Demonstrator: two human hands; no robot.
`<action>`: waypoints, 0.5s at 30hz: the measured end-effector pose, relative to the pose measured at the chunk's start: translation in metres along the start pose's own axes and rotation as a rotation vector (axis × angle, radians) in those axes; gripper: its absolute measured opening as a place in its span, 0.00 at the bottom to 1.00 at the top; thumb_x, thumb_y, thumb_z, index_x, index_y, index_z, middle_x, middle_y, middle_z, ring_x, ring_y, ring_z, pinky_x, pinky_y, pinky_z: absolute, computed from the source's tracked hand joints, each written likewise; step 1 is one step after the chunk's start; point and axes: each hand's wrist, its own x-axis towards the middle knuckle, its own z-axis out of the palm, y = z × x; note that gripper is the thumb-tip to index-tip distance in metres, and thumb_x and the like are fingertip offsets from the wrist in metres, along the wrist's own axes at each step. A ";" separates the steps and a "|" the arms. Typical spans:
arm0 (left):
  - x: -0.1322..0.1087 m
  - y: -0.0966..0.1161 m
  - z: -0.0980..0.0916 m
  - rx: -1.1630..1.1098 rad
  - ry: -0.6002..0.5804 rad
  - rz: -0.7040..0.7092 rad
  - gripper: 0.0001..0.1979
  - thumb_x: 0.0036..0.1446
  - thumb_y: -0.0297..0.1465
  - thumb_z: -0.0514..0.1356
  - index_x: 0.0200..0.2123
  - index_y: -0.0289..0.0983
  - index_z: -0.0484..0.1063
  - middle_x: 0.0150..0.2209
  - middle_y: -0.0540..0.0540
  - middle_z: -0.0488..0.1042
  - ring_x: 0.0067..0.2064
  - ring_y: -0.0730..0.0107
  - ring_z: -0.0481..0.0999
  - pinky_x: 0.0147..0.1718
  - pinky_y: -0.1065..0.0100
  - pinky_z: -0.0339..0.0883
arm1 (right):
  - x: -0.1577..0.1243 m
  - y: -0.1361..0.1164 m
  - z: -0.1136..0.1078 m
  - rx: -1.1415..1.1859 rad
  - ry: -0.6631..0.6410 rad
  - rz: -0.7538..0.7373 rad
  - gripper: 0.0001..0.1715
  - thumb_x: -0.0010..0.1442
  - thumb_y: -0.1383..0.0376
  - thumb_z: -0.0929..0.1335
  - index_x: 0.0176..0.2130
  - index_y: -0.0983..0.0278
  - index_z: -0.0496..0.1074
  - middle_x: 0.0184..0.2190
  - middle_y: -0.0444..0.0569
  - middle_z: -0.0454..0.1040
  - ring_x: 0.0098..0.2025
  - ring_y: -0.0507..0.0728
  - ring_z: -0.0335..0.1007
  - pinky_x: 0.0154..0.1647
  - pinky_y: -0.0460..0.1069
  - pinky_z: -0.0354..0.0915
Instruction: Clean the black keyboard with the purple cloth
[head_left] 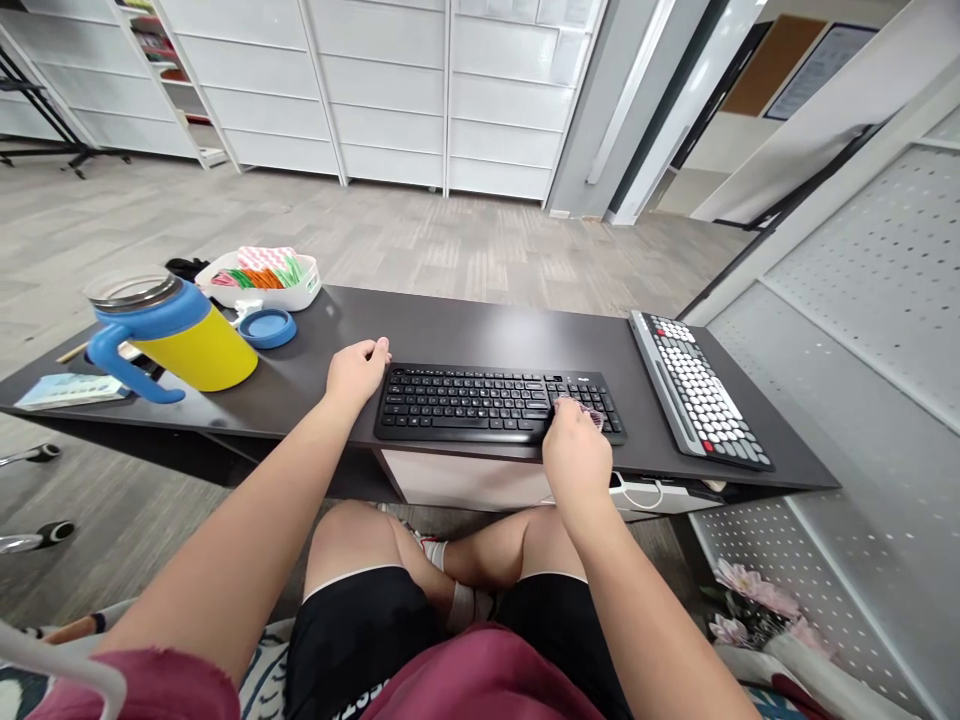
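A black keyboard (480, 400) lies in the middle of a dark low table (465, 325). My left hand (356, 370) rests at the keyboard's left end, fingers curled against its edge. My right hand (574, 440) is on the keyboard's right part, near the number keys, fingers closed on a small pinkish cloth-like thing (592, 414) that I cannot make out well.
A yellow mug with blue handle (176, 340) lies on its side at the left, its blue lid (268, 327) beside it. A white tray of coloured items (262, 275) stands behind. A white-and-grey keyboard (697, 390) lies at the right. A perforated white panel (862, 330) rises beyond it.
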 end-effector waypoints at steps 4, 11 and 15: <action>0.000 -0.001 0.001 0.004 -0.002 -0.004 0.23 0.73 0.48 0.54 0.30 0.43 0.78 0.45 0.45 0.89 0.46 0.53 0.84 0.48 0.60 0.70 | -0.003 -0.020 0.001 0.020 0.037 -0.054 0.17 0.73 0.78 0.62 0.55 0.68 0.74 0.44 0.58 0.85 0.49 0.61 0.83 0.46 0.49 0.67; -0.003 0.001 0.002 -0.007 0.008 0.002 0.23 0.73 0.46 0.55 0.29 0.43 0.78 0.44 0.45 0.89 0.44 0.55 0.84 0.45 0.61 0.68 | -0.005 -0.045 -0.001 0.020 0.058 -0.088 0.15 0.71 0.78 0.63 0.52 0.66 0.73 0.39 0.55 0.84 0.43 0.60 0.82 0.42 0.48 0.65; -0.004 0.000 0.003 -0.011 0.015 -0.004 0.23 0.73 0.47 0.55 0.30 0.43 0.79 0.42 0.45 0.88 0.43 0.55 0.83 0.44 0.60 0.67 | -0.008 -0.059 -0.003 0.027 0.067 -0.131 0.15 0.70 0.78 0.64 0.51 0.65 0.72 0.38 0.55 0.84 0.42 0.60 0.82 0.43 0.48 0.65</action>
